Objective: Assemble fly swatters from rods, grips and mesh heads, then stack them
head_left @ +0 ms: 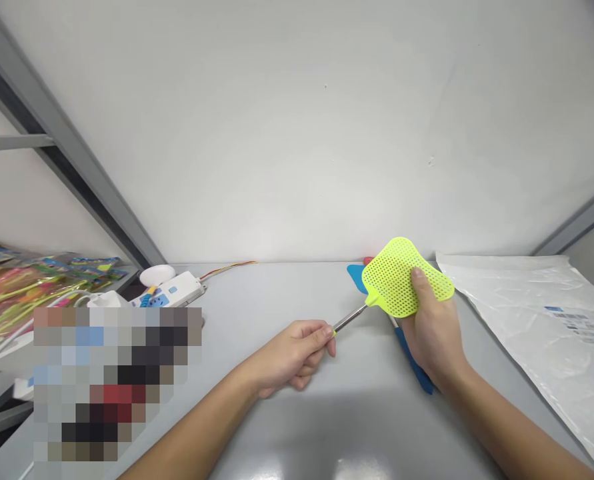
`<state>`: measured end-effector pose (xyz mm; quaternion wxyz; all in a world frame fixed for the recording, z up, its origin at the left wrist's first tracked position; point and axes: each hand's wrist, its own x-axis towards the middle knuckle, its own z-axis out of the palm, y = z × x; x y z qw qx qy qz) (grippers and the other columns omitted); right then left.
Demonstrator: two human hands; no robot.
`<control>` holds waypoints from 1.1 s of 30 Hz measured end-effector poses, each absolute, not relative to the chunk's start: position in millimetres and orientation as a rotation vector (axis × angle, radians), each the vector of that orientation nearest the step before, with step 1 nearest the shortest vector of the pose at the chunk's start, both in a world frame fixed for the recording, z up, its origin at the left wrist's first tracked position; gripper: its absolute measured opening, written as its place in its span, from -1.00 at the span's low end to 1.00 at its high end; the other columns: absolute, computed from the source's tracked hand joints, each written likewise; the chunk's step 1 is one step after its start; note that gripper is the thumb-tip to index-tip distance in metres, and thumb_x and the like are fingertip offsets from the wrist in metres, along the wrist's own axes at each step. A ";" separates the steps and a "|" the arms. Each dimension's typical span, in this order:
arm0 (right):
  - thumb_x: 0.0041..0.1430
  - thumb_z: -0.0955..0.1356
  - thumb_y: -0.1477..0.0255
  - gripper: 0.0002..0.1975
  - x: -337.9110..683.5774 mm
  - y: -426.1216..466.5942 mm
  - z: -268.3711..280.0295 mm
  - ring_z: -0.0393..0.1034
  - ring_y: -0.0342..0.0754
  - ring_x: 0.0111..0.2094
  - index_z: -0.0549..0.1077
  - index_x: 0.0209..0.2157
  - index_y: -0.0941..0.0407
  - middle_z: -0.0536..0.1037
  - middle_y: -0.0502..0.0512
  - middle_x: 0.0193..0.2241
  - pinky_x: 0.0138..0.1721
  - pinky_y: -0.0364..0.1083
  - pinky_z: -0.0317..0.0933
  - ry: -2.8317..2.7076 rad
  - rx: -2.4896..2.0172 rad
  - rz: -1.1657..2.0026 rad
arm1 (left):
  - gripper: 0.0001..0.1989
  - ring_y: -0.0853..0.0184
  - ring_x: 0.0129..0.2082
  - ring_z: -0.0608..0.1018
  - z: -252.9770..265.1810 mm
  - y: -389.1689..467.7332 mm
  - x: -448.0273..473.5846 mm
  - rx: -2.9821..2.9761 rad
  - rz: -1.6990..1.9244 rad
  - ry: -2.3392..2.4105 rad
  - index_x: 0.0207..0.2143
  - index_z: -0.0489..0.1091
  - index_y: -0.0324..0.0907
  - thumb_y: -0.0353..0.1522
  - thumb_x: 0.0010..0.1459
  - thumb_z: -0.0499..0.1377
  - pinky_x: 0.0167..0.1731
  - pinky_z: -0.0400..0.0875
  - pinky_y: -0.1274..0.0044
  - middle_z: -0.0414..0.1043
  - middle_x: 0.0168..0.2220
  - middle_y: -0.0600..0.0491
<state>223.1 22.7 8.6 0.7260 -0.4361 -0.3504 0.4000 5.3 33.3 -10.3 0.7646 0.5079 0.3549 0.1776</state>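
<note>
Between my hands is a yellow-green fly swatter [394, 280] with a perforated, leaf-shaped head and a thin metal shaft. My left hand [299, 353] is closed around its handle end, which the fingers mostly hide. My right hand [434, 327] grips the far side of the head, thumb pressed on the mesh and fingers behind it. Beneath the swatter and my right hand lies a blue tool [414, 360] with a metal shaft and a blue flat end, partly covered. A bit of red mesh [368, 261] peeks out behind the swatter head.
A white plastic mailing bag [531, 320] covers the right side of the grey table [277, 287]. At left are a white power strip [177, 291], a white oval object [157, 275], loose thin wires [229, 268] and several packaged colourful items [21, 287]. A blurred patch hides the lower left.
</note>
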 end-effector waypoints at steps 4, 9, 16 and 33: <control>0.23 0.32 0.18 -0.70 224.9 21.8 9.1 0.44 0.07 -0.08 0.45 -0.07 0.02 0.52 0.14 -0.04 -0.26 -0.01 0.38 -0.791 -0.948 0.877 | -0.59 0.54 -0.67 -0.13 -8.8 33.7 1.9 1.107 0.383 0.759 -0.37 0.31 -0.17 0.00 0.22 0.10 -0.70 -0.14 0.65 -0.16 -0.64 0.30; 0.23 0.31 0.16 -0.66 220.8 20.2 4.5 0.44 0.02 -0.24 0.45 -0.05 0.02 0.51 0.14 -0.07 -0.38 -0.04 0.36 -0.862 -1.057 0.890 | -0.62 0.55 -0.69 -0.15 -7.2 38.3 -2.0 1.047 0.367 0.739 -0.38 0.31 -0.18 -0.04 0.25 0.10 -0.71 -0.07 0.66 -0.17 -0.66 0.31; 0.29 0.28 0.27 -0.77 185.8 0.7 -5.8 0.38 -0.01 -0.16 0.47 -0.12 0.04 0.49 0.10 -0.18 -0.13 -0.02 0.29 -1.562 -1.012 1.077 | -0.59 0.53 -0.69 0.06 -15.7 32.5 12.4 0.891 0.499 0.613 -0.41 0.30 -0.20 -0.05 0.27 0.05 -0.55 0.32 0.56 -0.01 -0.63 0.26; 0.14 0.25 0.25 -0.63 287.3 -9.5 26.8 0.16 -0.06 -0.63 0.16 -0.68 0.05 0.30 0.00 -0.70 -0.59 -0.08 -0.12 -1.678 -2.170 0.162 | -0.85 0.40 -0.37 0.38 -16.8 35.4 9.4 1.466 0.684 0.837 -0.40 0.48 -0.18 -0.41 0.11 0.10 -0.31 0.32 0.52 0.27 -0.28 0.08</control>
